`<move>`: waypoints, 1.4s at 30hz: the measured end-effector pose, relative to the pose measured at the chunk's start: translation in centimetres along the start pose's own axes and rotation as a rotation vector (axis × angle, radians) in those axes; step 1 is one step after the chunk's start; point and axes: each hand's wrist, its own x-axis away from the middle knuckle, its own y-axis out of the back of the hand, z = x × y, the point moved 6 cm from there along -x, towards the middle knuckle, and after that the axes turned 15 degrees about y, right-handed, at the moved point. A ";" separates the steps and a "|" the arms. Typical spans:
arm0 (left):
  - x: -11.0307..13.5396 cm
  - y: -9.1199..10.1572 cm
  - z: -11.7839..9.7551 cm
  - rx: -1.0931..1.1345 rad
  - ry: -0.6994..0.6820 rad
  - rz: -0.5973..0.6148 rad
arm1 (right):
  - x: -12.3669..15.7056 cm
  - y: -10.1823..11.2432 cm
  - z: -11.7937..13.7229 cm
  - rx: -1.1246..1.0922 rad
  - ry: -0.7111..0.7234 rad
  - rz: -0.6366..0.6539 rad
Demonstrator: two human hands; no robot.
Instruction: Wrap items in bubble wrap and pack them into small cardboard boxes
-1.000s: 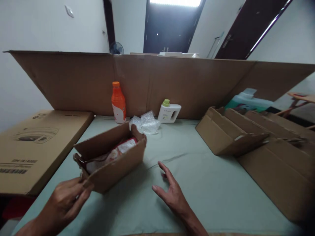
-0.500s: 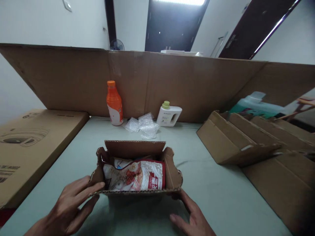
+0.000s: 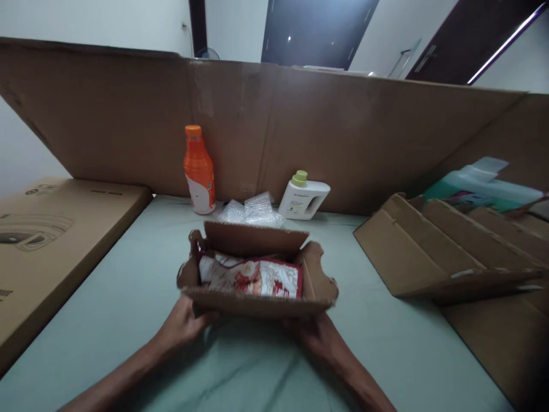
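A small open-topped cardboard box [image 3: 257, 307] is between my two hands, its flaps standing up. Inside lies a white and red printed food packet [image 3: 251, 277]. At the box's lower left corner, my left hand [image 3: 189, 321] grips it, thumb along the near side. My right hand [image 3: 315, 332] has hold of the lower right corner, and its fingers are partly hidden beneath the box. Whether the box's base touches the table cannot be made out. Just behind the box are clear bubble-wrap pieces [image 3: 253, 210], partly covered by its back flap.
At the back stand an orange bottle [image 3: 199, 171] and a white jug with a green cap [image 3: 303, 199], before a tall cardboard panel [image 3: 334, 126]. Folded cardboard boxes [image 3: 412, 246] and a teal-liquid bottle [image 3: 484, 186] are at right. A large flat carton [image 3: 81, 229] lies at left.
The box has moved away from me and slightly right, nearer the bubble wrap. Both hands have shifted under its near corners and closed on it. The camera view has tilted down.
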 end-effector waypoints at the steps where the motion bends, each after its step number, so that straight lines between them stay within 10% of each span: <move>1: -1.5 0.1 -0.7 0.050 -0.031 -0.052 | -1.1 0.6 -0.7 -0.006 -0.010 -0.012; 5: -5.7 -0.4 -2.0 0.160 -0.100 -0.169 | -5.4 4.0 -3.3 -0.092 0.008 0.035; 11: -5.2 -1.2 -1.2 0.064 -0.080 -0.304 | -14.6 10.4 -4.3 -0.081 0.171 -0.087; 17: -4.9 -1.2 -1.2 0.004 -0.068 -0.338 | -27.5 7.5 -4.8 -0.040 0.232 -0.117; 20: -5.1 -1.0 -1.3 0.008 -0.075 -0.338 | -29.6 6.8 -4.6 0.004 0.225 -0.214; 24: -5.2 -1.0 -1.2 0.026 -0.088 -0.323 | -23.7 11.0 -3.2 0.091 0.244 -0.441; 30: -5.3 -0.8 -1.5 0.069 -0.077 -0.284 | -3.7 19.8 -0.9 0.443 0.197 -0.836; 33: -5.2 -0.5 -1.4 0.097 -0.073 -0.278 | 3.1 16.1 0.7 0.647 0.235 -0.623; 39: -5.2 -0.4 -1.1 0.134 -0.052 -0.245 | 8.2 0.7 4.6 0.363 0.473 0.337; 42: -5.1 -0.5 -1.5 0.166 -0.077 -0.227 | 7.3 2.5 5.6 0.267 0.386 0.162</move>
